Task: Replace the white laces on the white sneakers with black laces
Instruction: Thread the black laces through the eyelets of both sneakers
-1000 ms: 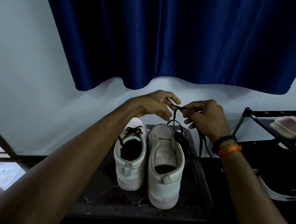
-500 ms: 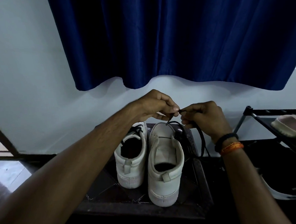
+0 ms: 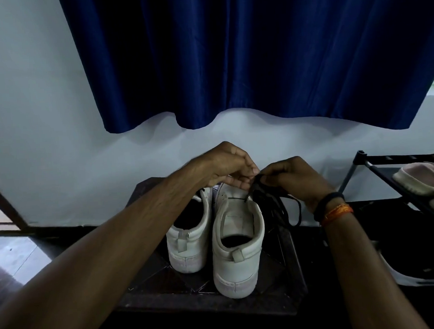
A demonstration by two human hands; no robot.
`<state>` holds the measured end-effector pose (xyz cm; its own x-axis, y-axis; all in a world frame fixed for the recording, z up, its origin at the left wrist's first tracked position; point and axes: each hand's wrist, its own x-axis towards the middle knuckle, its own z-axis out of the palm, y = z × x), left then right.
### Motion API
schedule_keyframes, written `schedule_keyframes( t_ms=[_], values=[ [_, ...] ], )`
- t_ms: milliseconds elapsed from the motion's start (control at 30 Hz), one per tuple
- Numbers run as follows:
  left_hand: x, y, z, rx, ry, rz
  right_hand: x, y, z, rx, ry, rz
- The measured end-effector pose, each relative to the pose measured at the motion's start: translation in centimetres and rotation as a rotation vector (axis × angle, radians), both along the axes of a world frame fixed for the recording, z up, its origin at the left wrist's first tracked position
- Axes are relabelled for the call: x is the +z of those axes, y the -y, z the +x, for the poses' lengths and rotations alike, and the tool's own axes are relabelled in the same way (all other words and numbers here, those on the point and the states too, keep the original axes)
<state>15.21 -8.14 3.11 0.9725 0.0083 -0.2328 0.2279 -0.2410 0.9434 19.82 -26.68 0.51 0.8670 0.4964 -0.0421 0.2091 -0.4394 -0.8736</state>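
Observation:
Two white sneakers stand heel-toward-me on a dark low table [image 3: 290, 297]. The left sneaker [image 3: 188, 245] is partly covered by my left forearm. The right sneaker [image 3: 237, 249] has its tongue up and its eyelets mostly hidden by my hands. A black lace [image 3: 274, 209] hangs in loops beside the right sneaker's outer side. My left hand [image 3: 230, 167] pinches the lace near its tip above the right sneaker's front. My right hand [image 3: 294, 178] grips the same lace just to the right, fingertips nearly touching the left hand's.
A dark blue curtain [image 3: 255, 55] hangs over a pale wall behind the table. A black shoe rack [image 3: 379, 169] with a beige shoe [image 3: 425, 179] stands at the right. Another white-soled shoe [image 3: 408, 277] lies on the floor below it. A doorway frame [image 3: 5, 202] is at left.
Both hands have dropped lower and closer to the right sneaker's front. The lace end, earlier held up between them, is now bunched at the fingertips.

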Motion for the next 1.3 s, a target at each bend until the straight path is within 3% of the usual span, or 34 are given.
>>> schedule_keyframes(
  t_ms=[133,267,567,700,867,933,1100,1300],
  values=[
    [-0.3,0.0,0.1,0.014,0.014,-0.012,-0.2,-0.3,-0.5,-0.007,-0.25,0.274],
    [-0.5,-0.1,0.1,0.032,0.028,-0.011,-0.3,0.0,-0.2,-0.095,-0.256,0.392],
    [-0.2,-0.2,-0.1,-0.009,0.012,0.019,-0.4,-0.9,-0.8,-0.255,-0.105,0.254],
    [0.0,-0.2,-0.2,-0.037,-0.002,0.028,-0.6,-0.5,-0.4,-0.064,0.05,0.087],
    [0.1,-1.0,-0.2,-0.065,-0.007,0.045,-0.6,0.0,-0.5,0.124,0.101,0.179],
    [0.1,-1.2,-0.3,-0.093,0.012,0.106,-0.5,0.2,-0.4,0.116,0.118,0.174],
    [-0.6,-1.5,-0.4,-0.209,0.046,0.477,-0.2,0.9,-0.6,0.167,0.052,0.08],
    [-1.2,-1.1,-0.8,-0.25,0.023,0.569,-0.4,0.9,-0.4,0.228,0.11,-0.137]
  ],
)
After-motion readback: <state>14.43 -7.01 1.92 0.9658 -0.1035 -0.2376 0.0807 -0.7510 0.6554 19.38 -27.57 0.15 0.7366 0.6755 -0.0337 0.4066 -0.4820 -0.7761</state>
